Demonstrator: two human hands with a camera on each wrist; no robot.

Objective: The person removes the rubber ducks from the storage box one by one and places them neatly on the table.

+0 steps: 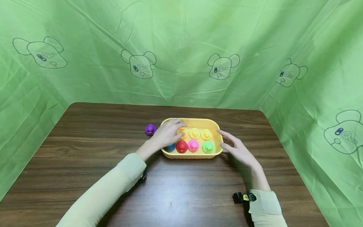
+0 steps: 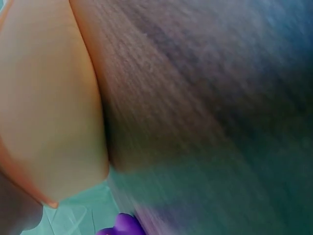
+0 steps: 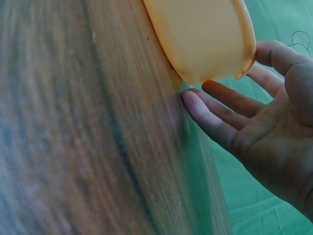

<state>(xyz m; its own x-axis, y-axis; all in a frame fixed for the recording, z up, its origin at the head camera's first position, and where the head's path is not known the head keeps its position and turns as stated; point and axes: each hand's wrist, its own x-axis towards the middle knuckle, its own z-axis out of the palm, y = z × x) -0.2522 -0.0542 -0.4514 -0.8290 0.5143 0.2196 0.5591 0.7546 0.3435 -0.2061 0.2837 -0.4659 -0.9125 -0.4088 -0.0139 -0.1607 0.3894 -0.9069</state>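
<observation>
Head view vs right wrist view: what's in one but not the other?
Only head: the left hand in the yellow, round-cornered plastic tray; its visible blue toy duck, red toy duck, pink toy duck, green toy duck and three yellow toy ducks; the purple toy duck outside it.

Only right wrist: the right hand's palm and the tray's outer end wall beside it.

Both: the tray, right hand, brown wood-grain table and green cloth backdrop.

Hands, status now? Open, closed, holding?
Left hand: over the yellow tub; can't tell if it's holding anything.
Right hand: open, at the tub's right end.
</observation>
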